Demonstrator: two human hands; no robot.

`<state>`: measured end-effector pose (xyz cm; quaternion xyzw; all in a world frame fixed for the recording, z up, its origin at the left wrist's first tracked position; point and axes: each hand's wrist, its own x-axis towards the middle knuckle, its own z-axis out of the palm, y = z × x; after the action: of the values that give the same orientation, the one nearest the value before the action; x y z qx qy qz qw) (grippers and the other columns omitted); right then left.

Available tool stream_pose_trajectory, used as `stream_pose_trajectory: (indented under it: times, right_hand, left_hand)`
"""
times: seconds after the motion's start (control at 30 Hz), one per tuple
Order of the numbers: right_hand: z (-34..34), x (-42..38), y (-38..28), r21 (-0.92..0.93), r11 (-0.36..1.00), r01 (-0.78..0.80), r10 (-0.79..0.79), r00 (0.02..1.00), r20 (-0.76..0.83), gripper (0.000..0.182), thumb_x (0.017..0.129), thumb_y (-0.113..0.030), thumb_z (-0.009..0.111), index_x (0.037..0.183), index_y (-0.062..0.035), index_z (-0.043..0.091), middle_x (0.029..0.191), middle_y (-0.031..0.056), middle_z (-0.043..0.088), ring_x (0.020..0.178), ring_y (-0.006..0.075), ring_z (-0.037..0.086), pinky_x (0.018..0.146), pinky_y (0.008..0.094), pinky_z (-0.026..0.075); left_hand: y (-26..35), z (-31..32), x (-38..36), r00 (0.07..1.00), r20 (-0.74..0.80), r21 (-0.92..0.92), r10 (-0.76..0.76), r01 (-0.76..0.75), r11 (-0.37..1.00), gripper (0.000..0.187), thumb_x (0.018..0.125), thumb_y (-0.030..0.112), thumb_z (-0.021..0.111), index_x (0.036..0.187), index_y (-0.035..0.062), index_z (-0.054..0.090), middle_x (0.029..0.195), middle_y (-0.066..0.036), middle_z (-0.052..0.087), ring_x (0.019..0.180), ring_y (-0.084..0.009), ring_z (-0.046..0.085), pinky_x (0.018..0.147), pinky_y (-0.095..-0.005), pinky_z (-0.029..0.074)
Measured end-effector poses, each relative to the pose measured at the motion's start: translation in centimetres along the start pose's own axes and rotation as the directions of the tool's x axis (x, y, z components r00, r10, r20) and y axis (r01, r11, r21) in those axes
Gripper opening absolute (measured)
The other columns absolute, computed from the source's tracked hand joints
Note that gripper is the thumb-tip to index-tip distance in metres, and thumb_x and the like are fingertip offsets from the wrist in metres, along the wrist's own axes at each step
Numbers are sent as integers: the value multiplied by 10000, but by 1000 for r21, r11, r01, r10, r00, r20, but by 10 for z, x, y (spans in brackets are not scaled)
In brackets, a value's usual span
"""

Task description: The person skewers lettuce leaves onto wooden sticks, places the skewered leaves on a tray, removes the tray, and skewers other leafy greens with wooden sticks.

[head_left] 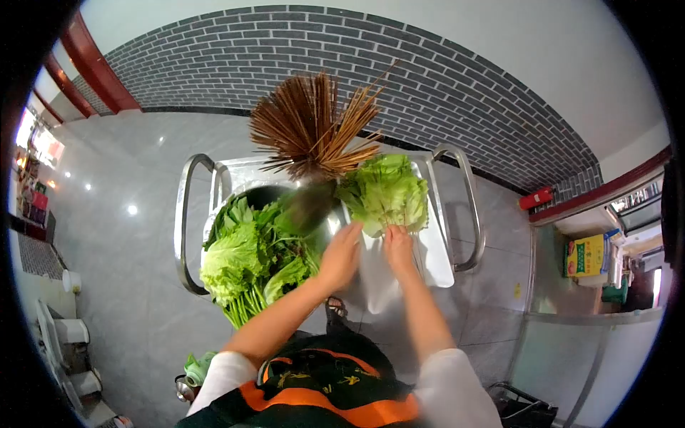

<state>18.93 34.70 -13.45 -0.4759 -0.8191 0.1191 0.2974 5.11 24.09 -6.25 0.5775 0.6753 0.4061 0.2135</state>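
Pale green lettuce point(389, 189) lies in a fanned pile on a white tray point(435, 260), its stem ends towards me. My right hand point(399, 250) is closed at the pile's lower edge, fingertips pinched on the lettuce there. Thin sticks run down the tray beside that hand. My left hand point(341, 255) is just left of the pile, above the bowl's right side; motion blur smears its fingers. A metal bowl point(332, 225) to the left holds leafy greens point(246, 250), with lettuce and darker stalks hanging over its front rim. A dark green blur hides part of the bowl.
A large bundle of brown wooden skewers point(314, 121) fans out upright behind the bowl. Everything stands on a metal cart with a curved handle point(187, 228) on the left and another handle point(467, 207) on the right. A brick-patterned wall point(321, 43) is behind it.
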Motion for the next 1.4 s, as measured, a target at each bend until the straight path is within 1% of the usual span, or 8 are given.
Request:
stream_pose_trajectory:
  times: [0.3,0.43,0.67,0.9,1.1,1.23,1.33,1.4]
  right_hand:
    - [-38,30,-3,63,982,-180,166,970,178,182,728,-59,578,905,-14,569,791,152,557,693,283,556,610,357,450]
    - [-52,95,-67,681,690,-246,163,969,185,251,754,-10,572,1003,-20,539,794,52,574,664,100,555,574,215,450]
    - [1,143,-74,840,533,-95,98,994,50,187,762,-2,553,947,24,543,820,45,567,666,107,554,590,226,441]
    - [-56,146,-90,538,836,-104,96,994,42,272,877,-244,457,1032,-56,578,804,34,565,615,83,521,543,211,422]
    - [-128,157,-97,552,821,148,83,925,-371,234,883,-150,404,1007,-21,556,939,89,567,674,115,557,557,213,467]
    - [-243,114,-157,-113,974,196,-190,442,-877,199,876,-131,408,870,11,549,833,105,574,697,178,583,515,254,489]
    - [-289,65,-216,-464,853,240,-518,275,-810,235,875,-196,421,771,4,488,608,52,464,492,104,455,406,184,370]
    - [-268,47,-250,19,825,565,-269,422,-866,260,876,-223,416,783,10,484,600,41,418,480,90,395,407,172,322]
  left_hand:
    - [-49,90,76,990,139,354,29,-77,932,523,804,204,484,1283,161,279,1342,-148,214,1202,-353,263,939,-463,278]
    - [-43,85,75,993,117,411,23,-69,909,444,788,251,493,1216,180,395,1327,-105,283,1210,-344,271,925,-508,283]
    - [-36,64,69,985,167,361,-32,-30,932,440,823,264,433,1234,126,353,1340,-111,233,1251,-349,145,956,-517,209]
    - [-33,65,62,995,98,318,-31,-2,948,414,831,259,430,1227,167,356,1362,-88,210,1257,-336,147,969,-516,203]
    - [21,27,29,979,-153,-30,138,-144,989,415,737,91,528,1143,76,444,1120,-101,486,1074,-255,429,908,-393,314]
    - [91,-62,5,774,-492,-13,399,-464,886,403,712,120,550,1099,45,472,1056,-90,507,973,-250,471,839,-364,345]
    - [135,-124,-6,686,-553,36,473,-547,836,416,727,169,556,1111,39,463,1084,-111,492,1021,-265,456,851,-419,348]
    - [141,-142,-23,694,-514,-3,505,-590,807,358,748,156,545,1082,39,492,1047,-122,529,967,-260,516,797,-409,407]
